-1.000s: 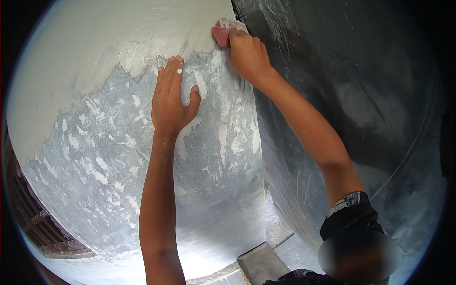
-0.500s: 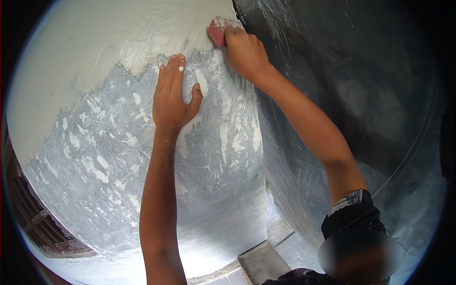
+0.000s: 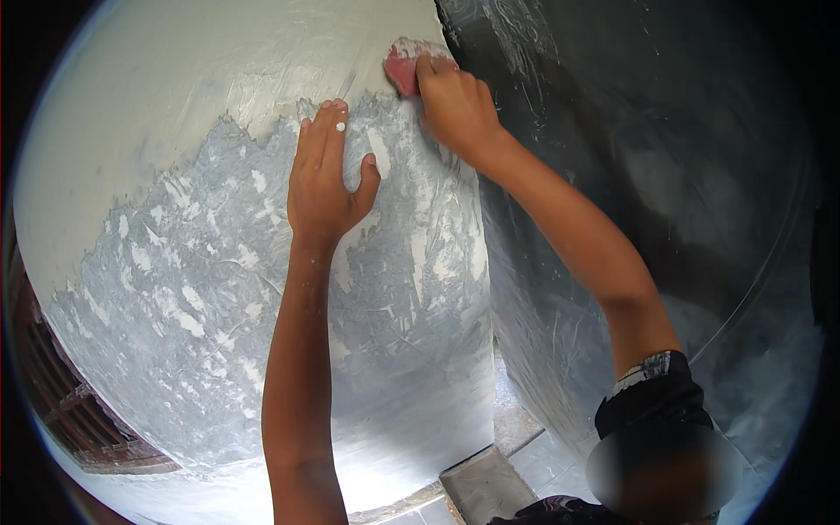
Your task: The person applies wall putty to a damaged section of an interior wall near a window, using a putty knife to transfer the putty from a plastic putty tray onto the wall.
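A pink-red putty scraper (image 3: pixel 403 75), smeared with white filler, rests against the wall (image 3: pixel 175 114) near its upper right edge. My right hand (image 3: pixel 459 109) grips it, with the thumb laid over its face and the fingers curled round. To the left, my left hand (image 3: pixel 325 179) lies flat on the wall, fingers stretched upward and thumb apart, holding nothing. A white blob sits on one of its fingers. Smooth cream filler covers the wall's upper part; below a ragged border, the grey surface shows with scattered white patches.
Dark, glossy sheeting (image 3: pixel 665 166) with white smears runs along the right side, close to my right arm. At the lower left is a brown slatted grille (image 3: pixel 83 411). A grey rectangular slab (image 3: pixel 486 486) and pale floor tiles (image 3: pixel 542 464) lie below.
My right hand and the scraper have shifted slightly down along the wall's edge. My left hand stays flat in about the same spot; the whole view has drifted a little.
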Action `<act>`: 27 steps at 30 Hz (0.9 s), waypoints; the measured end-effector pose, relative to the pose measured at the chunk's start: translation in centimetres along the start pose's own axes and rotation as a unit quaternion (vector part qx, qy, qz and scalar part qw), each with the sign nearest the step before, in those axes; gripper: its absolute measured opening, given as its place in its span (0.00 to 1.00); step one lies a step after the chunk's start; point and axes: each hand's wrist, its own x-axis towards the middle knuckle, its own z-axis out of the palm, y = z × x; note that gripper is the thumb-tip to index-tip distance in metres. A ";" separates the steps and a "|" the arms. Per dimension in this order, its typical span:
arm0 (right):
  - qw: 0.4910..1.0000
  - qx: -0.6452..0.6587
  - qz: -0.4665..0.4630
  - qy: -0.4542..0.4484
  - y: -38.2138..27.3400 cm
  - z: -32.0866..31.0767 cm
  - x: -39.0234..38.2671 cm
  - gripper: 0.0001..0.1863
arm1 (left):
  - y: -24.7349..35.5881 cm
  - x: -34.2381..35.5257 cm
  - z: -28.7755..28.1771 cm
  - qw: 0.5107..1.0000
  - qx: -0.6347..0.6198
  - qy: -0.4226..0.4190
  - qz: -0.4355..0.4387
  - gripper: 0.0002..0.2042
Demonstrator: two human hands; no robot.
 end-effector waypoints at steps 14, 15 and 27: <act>0.999 -0.026 -0.009 -0.018 -1.3 -1.3 -1.4 0.10 | 0.0 0.0 0.0 1.000 -0.007 0.001 -0.003 0.31; 0.999 0.013 -0.015 -0.042 -2.5 -1.8 -3.1 0.11 | -0.1 0.0 -0.3 1.000 -0.012 0.001 0.001 0.31; 0.999 0.005 0.027 -0.022 1.2 -1.0 0.9 0.09 | 0.1 0.2 0.4 1.000 -0.015 0.002 0.006 0.30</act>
